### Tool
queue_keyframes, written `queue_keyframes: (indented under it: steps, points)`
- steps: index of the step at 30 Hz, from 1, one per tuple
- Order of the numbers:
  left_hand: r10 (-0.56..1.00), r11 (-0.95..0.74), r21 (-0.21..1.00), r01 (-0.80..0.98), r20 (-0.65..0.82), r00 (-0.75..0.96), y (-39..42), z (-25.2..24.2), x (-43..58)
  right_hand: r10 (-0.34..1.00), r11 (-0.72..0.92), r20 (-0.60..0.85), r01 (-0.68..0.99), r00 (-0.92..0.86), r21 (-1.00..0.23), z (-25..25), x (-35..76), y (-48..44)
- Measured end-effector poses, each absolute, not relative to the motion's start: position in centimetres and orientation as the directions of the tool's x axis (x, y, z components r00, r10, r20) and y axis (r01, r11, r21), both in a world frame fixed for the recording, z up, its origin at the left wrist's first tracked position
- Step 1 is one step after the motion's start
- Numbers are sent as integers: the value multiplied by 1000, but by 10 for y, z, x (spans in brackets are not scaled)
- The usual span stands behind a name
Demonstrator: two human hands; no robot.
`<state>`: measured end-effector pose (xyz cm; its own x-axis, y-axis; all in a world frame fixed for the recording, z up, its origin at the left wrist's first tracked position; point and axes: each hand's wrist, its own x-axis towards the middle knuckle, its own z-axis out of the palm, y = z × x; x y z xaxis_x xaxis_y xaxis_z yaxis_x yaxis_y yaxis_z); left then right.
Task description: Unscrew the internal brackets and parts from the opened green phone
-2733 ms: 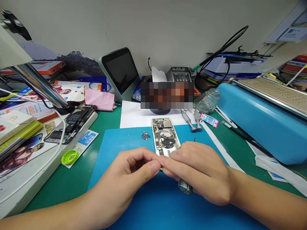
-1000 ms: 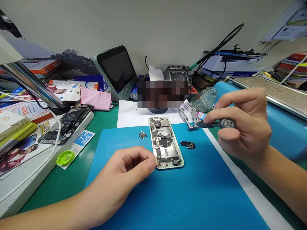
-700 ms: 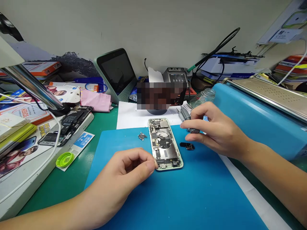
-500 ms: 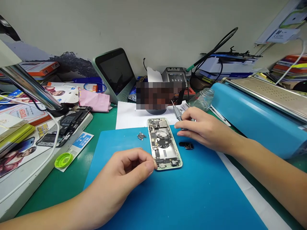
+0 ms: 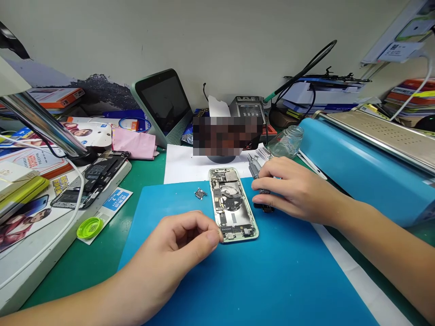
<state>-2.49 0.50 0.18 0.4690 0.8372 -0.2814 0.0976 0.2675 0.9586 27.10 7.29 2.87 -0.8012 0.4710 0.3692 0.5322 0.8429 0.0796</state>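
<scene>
An opened smartphone (image 5: 234, 206) with a pale green frame lies on the blue mat, its inner boards and a round coil bared. My left hand (image 5: 183, 253) is closed, with thumb and forefinger at the phone's lower left corner. To the right of the phone, my right hand (image 5: 288, 190) has its fingers curled around a dark grey piece that they mostly cover. Under those fingers a small black part (image 5: 267, 208) lies on the mat, partly hidden. Grey screwdrivers (image 5: 254, 166) rest just beyond that hand. Left of the phone sits a small metal part (image 5: 200, 194).
A glass jar (image 5: 287, 140) stands behind my right hand, beside a blue machine (image 5: 356, 176). On the left are a green cap (image 5: 90, 227), a lamp stand (image 5: 50, 129) and a dark phone part (image 5: 95, 179) on a white box. A tablet-like screen (image 5: 165, 99) leans at the back.
My right hand has come nearer to me and down, now partly over the small black part. My left hand and the smartphone have stayed in place.
</scene>
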Motion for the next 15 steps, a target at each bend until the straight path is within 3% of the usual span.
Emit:
queue_keyframes:
  steps: [11, 15]
  points:
    - [839, 254, 962, 102, -272, 472, 7, -2, -26, 647, 745, 266, 667, -714, -22, 19, 281, 90]
    - [843, 238, 961, 143, -278, 462, 5, -3, -29, 772, 600, 309, 797, -555, -68, 31, 295, 93]
